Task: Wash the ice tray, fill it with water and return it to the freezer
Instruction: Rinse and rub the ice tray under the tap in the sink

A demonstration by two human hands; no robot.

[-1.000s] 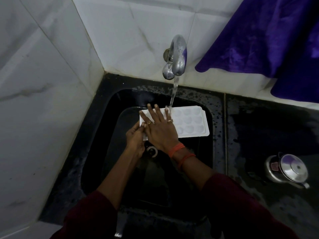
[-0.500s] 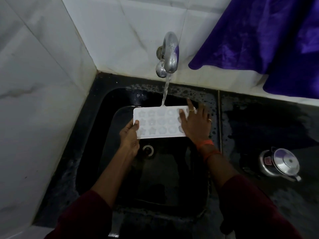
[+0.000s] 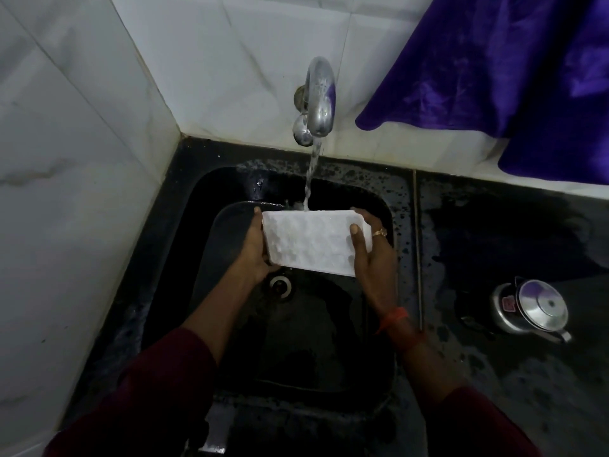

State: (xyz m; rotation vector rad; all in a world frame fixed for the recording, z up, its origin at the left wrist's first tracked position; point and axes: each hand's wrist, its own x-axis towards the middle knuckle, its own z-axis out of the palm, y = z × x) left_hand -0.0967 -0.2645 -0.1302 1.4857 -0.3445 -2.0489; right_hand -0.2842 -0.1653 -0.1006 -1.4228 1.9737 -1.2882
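The white ice tray [image 3: 313, 244] is held over the black sink [image 3: 329, 324], tilted with its bumpy underside facing me. My left hand [image 3: 255, 249] grips its left end and my right hand [image 3: 372, 255] grips its right end, thumb on the underside. A chrome tap [image 3: 318, 100] on the tiled wall runs, and the stream of water [image 3: 311, 179] lands on the tray's far edge. The tray's cavities are hidden from me.
The sink drain [image 3: 280, 284] lies below the tray. A steel pressure cooker [image 3: 530, 308] stands on the wet black counter [image 3: 510, 242] at the right. Purple cloth [image 3: 494, 67] hangs over the wall at the upper right. White tiled walls close the left and back.
The tray showed its cavities with my right hand rubbing across it; now it is turned over, underside toward me, and my right hand grips its right end.
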